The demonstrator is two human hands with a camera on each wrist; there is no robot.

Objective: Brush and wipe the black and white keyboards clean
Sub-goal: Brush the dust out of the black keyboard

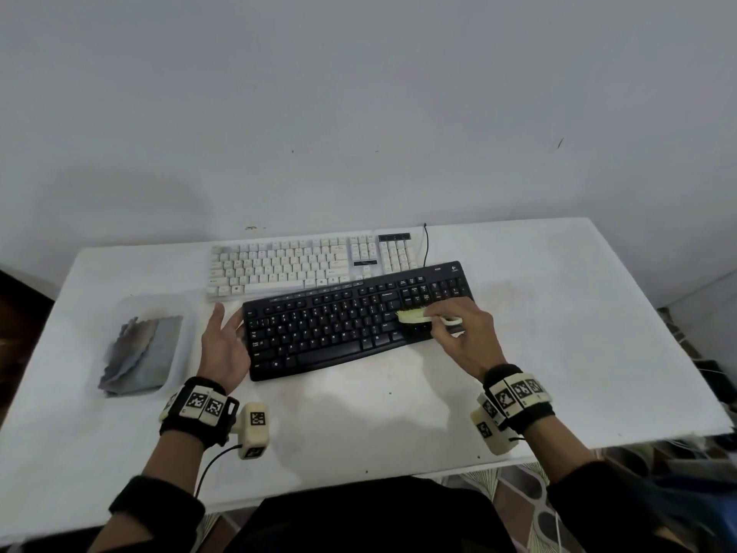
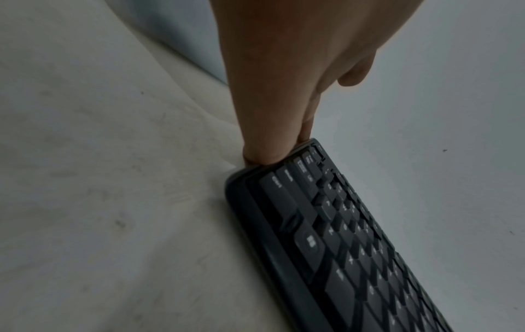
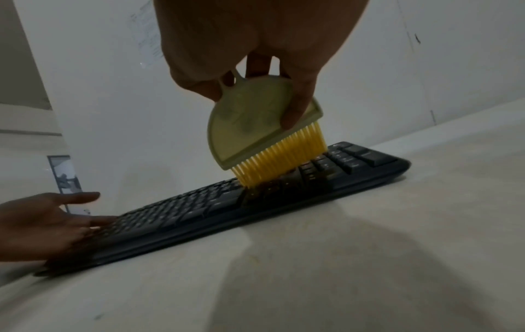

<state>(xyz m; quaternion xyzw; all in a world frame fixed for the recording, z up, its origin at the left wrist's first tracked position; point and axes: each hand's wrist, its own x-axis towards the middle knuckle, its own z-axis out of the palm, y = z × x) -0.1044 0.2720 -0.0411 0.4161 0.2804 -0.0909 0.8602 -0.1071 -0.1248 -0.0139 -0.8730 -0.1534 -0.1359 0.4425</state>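
Observation:
The black keyboard [image 1: 355, 321] lies slanted at the table's middle, with the white keyboard [image 1: 311, 265] just behind it. My right hand [image 1: 458, 329] pinches a small yellow brush [image 1: 414, 315], its bristles [image 3: 281, 157] down on the keys at the black keyboard's [image 3: 227, 209] right part. My left hand [image 1: 225, 341] lies with straight fingers against the black keyboard's [image 2: 340, 235] left end, fingertips [image 2: 264, 155] touching that edge.
A clear tray [image 1: 181, 355] holding a crumpled grey cloth [image 1: 139, 353] sits left of the keyboards. The white keyboard's black cable [image 1: 426, 245] runs toward the wall. The white table [image 1: 558, 333] ends close on the right and near sides.

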